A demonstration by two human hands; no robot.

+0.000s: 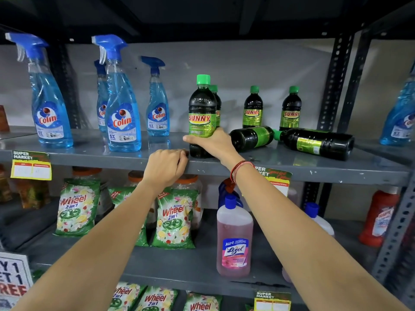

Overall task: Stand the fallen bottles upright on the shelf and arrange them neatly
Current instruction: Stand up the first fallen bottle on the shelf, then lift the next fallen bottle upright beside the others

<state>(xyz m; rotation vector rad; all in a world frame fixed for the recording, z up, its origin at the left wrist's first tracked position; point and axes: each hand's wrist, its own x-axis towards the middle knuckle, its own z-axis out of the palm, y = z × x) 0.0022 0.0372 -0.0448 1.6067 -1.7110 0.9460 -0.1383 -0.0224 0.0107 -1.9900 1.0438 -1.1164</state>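
Observation:
Dark Sunny bottles with green caps stand on the grey top shelf (292, 169). My right hand (213, 143) grips the lower part of an upright front bottle (201, 108) near the shelf's front edge. Another upright bottle (216, 97) stands right behind it. Two more stand at the back, one (253, 107) in the middle and one (290, 108) further right. Two bottles lie on their sides: one (251, 138) just right of my right hand, a second (318, 143) further right, cap pointing left. My left hand (167, 166) rests curled on the shelf's front edge, holding no bottle.
Blue Colin spray bottles (123, 108) stand on the left half of the top shelf, another (399, 117) at the far right. Below are Wheel detergent packs (174, 218), a pink Lizol bottle (233, 239) and a red bottle (379, 216). Slotted metal uprights (334, 81) frame the right side.

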